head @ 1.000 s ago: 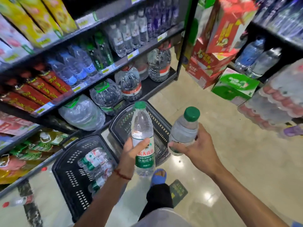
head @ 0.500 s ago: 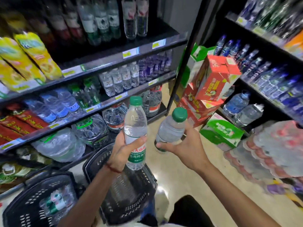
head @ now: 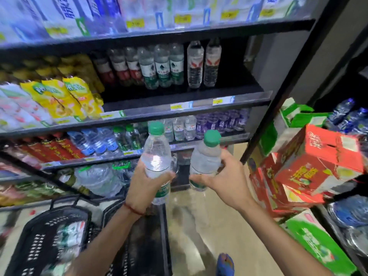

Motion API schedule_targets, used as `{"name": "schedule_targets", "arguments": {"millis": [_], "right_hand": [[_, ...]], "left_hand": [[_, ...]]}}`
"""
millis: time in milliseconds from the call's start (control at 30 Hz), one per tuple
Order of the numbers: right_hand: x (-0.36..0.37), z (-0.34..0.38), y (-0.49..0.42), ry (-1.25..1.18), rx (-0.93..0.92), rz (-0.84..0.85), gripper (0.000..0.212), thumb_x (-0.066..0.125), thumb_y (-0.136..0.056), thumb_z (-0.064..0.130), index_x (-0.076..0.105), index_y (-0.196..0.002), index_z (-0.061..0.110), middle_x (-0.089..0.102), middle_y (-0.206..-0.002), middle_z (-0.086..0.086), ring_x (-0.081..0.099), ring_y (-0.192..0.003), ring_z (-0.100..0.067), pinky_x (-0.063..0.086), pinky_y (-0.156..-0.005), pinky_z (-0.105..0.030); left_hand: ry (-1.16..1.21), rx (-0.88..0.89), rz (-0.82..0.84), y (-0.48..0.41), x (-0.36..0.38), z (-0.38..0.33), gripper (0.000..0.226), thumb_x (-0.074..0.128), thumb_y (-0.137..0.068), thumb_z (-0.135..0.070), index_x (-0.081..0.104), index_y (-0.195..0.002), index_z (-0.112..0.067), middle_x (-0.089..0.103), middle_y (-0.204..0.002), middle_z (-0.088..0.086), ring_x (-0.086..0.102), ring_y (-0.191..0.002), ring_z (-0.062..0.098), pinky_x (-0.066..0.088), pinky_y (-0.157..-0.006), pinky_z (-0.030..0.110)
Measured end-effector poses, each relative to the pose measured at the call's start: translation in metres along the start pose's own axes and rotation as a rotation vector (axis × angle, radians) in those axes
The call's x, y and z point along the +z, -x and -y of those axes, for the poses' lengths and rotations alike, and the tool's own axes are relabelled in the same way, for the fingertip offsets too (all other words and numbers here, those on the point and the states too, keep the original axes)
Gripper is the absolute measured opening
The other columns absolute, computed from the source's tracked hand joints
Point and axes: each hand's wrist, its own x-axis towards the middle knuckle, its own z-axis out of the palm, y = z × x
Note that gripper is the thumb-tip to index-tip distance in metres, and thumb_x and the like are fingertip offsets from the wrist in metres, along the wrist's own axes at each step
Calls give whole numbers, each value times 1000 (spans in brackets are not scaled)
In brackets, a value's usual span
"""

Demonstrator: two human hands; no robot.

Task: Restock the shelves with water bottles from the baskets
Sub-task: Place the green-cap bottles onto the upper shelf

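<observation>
My left hand [head: 143, 185] grips a clear water bottle [head: 157, 154] with a green cap, held upright. My right hand [head: 227, 179] grips a second green-capped water bottle [head: 205, 158], tilted slightly left. Both are raised in front of the black shelves [head: 189, 96], below the level of the shelf that carries a row of green-labelled bottles [head: 162, 66]. Two black baskets stand on the floor at the lower left: the left basket [head: 39, 244] holds several bottles, and the right basket [head: 147, 246] lies under my left forearm, its contents unclear.
Yellow pouches [head: 65, 96] fill the left of the middle shelf. Large water jugs [head: 99, 180] sit on the bottom shelf. Red cartons [head: 310, 172] and green cartons [head: 318, 242] are stacked on the right by another shelf of bottles. A blue shoe [head: 225, 263] shows on the tiled floor.
The view has tilted upward, bringing higher shelves into sight. Both hands have risen with their bottles, away from the baskets and closer to the shelves.
</observation>
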Motion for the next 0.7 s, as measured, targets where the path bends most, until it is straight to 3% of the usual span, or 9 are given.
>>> {"name": "schedule_targets", "arguments": {"millis": [133, 200, 267, 367, 467, 600, 700], "right_hand": [[-42, 0, -45, 5, -17, 80, 53, 99, -49, 44, 70, -94, 41, 71, -101, 22, 68, -96, -1, 55, -85, -30], [-54, 2, -65, -8, -15, 86, 53, 99, -50, 40, 72, -95, 37, 75, -99, 16, 71, -92, -4, 58, -83, -33], [-62, 4, -81, -16, -22, 77, 51, 103, -55, 30, 73, -97, 32, 77, -97, 12, 72, -89, -4, 59, -80, -30], [-62, 8, -103, -25, -35, 85, 49, 102, -58, 26, 74, -98, 31, 77, -94, 15, 72, -86, 1, 56, -76, -20], [-53, 11, -119, 22, -47, 78, 48, 102, -58, 30, 71, -94, 39, 75, -92, 23, 69, -87, 7, 53, -75, -12], [-32, 13, -140, 90, -68, 87, 52, 102, -56, 36, 73, -99, 36, 76, -98, 18, 69, -90, 2, 54, -78, -18], [-18, 14, -158, 81, -68, 63, 55, 103, -56, 31, 74, -103, 28, 77, -96, 15, 71, -90, -1, 57, -80, -23]], "left_hand": [[-52, 117, -125, -9, 35, -26, 62, 87, -62, -35, 55, -116, -37, 68, -118, 1, 67, -104, 9, 55, -84, 22], [-88, 153, -155, -16, 44, -33, 59, 88, -66, -35, 56, -115, -38, 64, -120, 8, 67, -106, 14, 58, -85, 34], [-144, 173, -216, -25, 47, -38, 54, 89, -63, -40, 58, -106, -47, 65, -116, 6, 67, -104, 16, 56, -89, 43], [-215, 201, -312, -39, 46, -42, 57, 96, -58, -39, 60, -100, -52, 69, -110, -4, 68, -101, 11, 57, -87, 41], [-255, 232, -320, -63, 37, -45, 60, 100, -59, -32, 63, -102, -50, 71, -109, -11, 67, -102, 6, 56, -88, 36], [-292, 290, -302, -115, 24, -49, 65, 101, -55, -34, 69, -112, -36, 73, -110, -15, 66, -105, 2, 54, -95, 31], [-323, 411, -319, -150, 18, -56, 64, 100, -57, -32, 65, -111, -30, 72, -106, -12, 61, -99, -11, 46, -88, 9]]}}
